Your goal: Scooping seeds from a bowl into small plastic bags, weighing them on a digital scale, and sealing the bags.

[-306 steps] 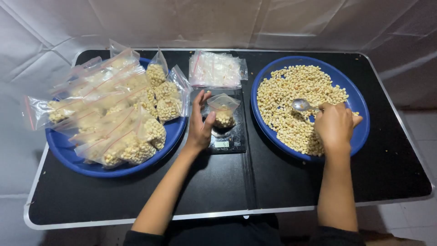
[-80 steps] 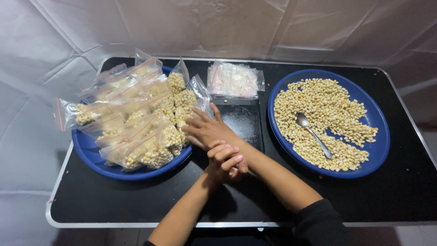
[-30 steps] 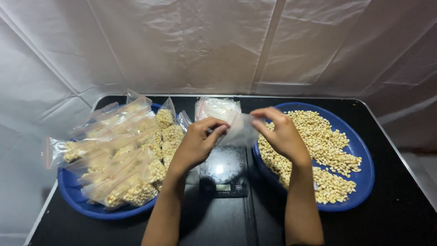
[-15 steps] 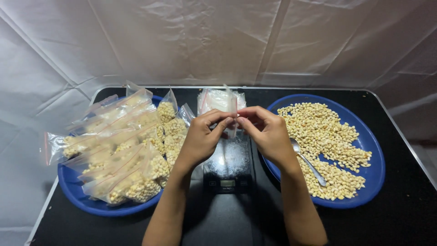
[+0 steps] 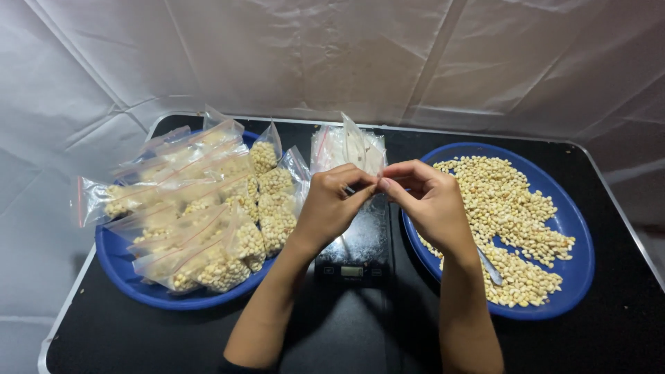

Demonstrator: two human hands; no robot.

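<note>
Bag [image 5: 360, 149], empty and clear, sits above the scale [image 5: 353, 242], pinched by our left hand [image 5: 332, 204] and right hand [image 5: 426, 201]; fingertips together on its edge. Half a second ago hands met lower; now bag's lifted, mouth being worked. Left tray [image 5: 138, 287] crowded with filled bags; right tray [image 5: 575, 228] has loose kernels, spoon [image 5: 488, 266]. Near table free.

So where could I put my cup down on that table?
Bare black table shows along the near edge and at the right front corner past the blue plate of beans. The middle is crowded: scale, both hands, and the plate of filled bags on the left.
</note>
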